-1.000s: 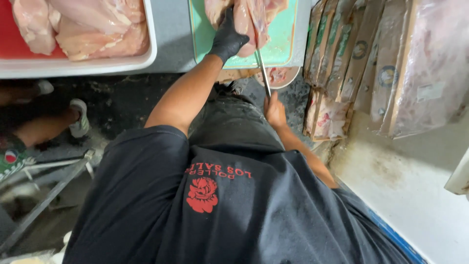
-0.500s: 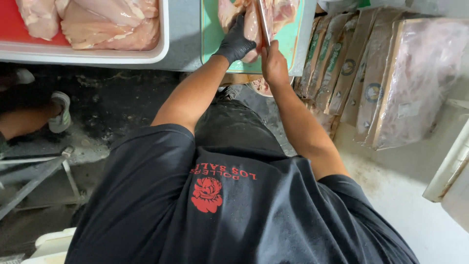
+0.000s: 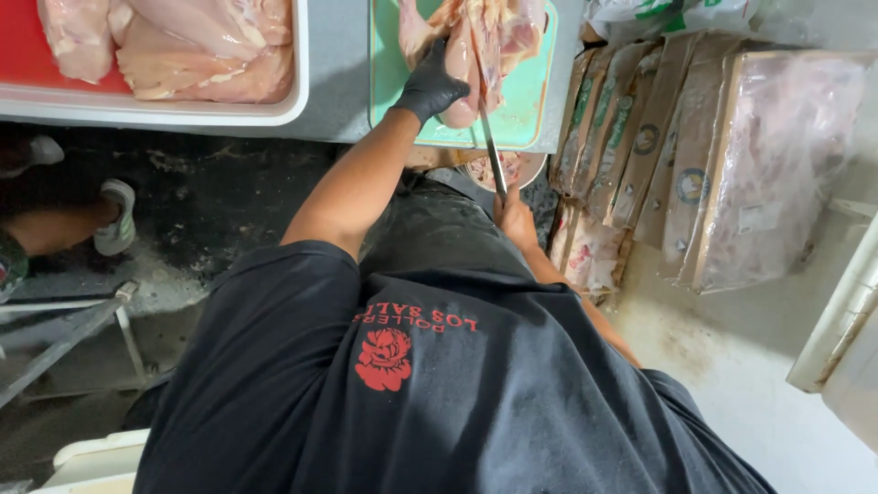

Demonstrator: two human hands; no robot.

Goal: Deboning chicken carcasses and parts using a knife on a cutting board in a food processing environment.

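Chicken was where all the action was, a raw piece (image 3: 476, 46) lying on the pale green cutting board (image 3: 526, 114) at the table's near edge. From my remote seat I watched the left hand (image 3: 428, 84), in a black glove, closed down on that meat, fingers wrapped over its left side and pinning it to the board. The right hand (image 3: 514, 212) was bare and sat lower, just off the board's front edge, fist closed round the handle of a long thin knife (image 3: 488, 137). The blade ran up from the fist and its tip reached the chicken right beside the gloved fingers.

Off to the left on the same table sat a white tray with a red bottom (image 3: 183, 108), heaped with more raw chicken pieces (image 3: 197, 50), well apart from the board. On the right, a row of flat cardboard cartons wrapped in clear plastic (image 3: 732, 155) stood on edge, leaning against each other on the pale floor. Someone else's sneakered foot (image 3: 117, 218) showed at the left edge.
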